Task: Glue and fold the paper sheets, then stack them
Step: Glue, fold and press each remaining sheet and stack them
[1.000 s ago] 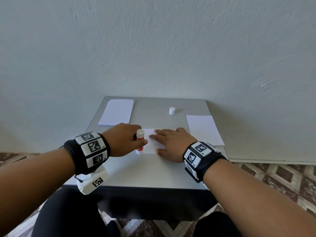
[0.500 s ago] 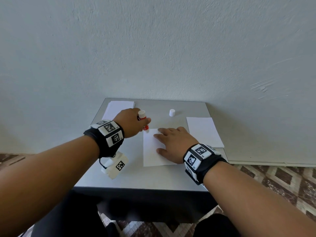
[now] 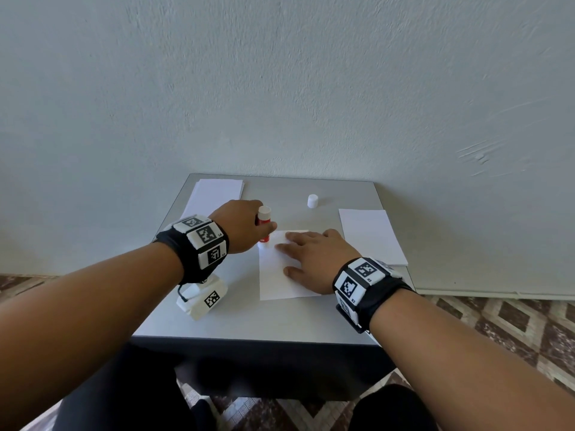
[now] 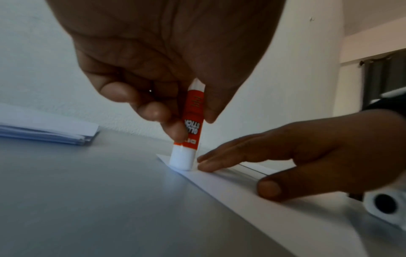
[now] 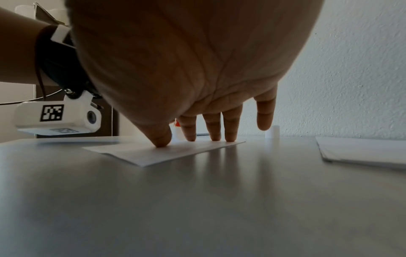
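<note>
Your left hand (image 4: pixel 167 57) grasps the glue stick (image 4: pixel 190 130), its orange label reading "GLUE STICK", tip down on the sheet's (image 3: pixel 277 275) far left corner. Your right hand (image 3: pixel 314 255), fingers flat and released, presses the sheet onto the bench (image 3: pixel 249 318).

Grey table (image 3: pixel 280 321), single sheet (image 3: pixel 273 281), two paper stacks (image 3: pixel 214 194), cap (image 3: pixel 312 201)

A plain room: small grey table (image 3: pixel 280 318) against a bare wall (image 3: pixel 280 88), patterned tile floor (image 3: pixel 513 321)
</note>
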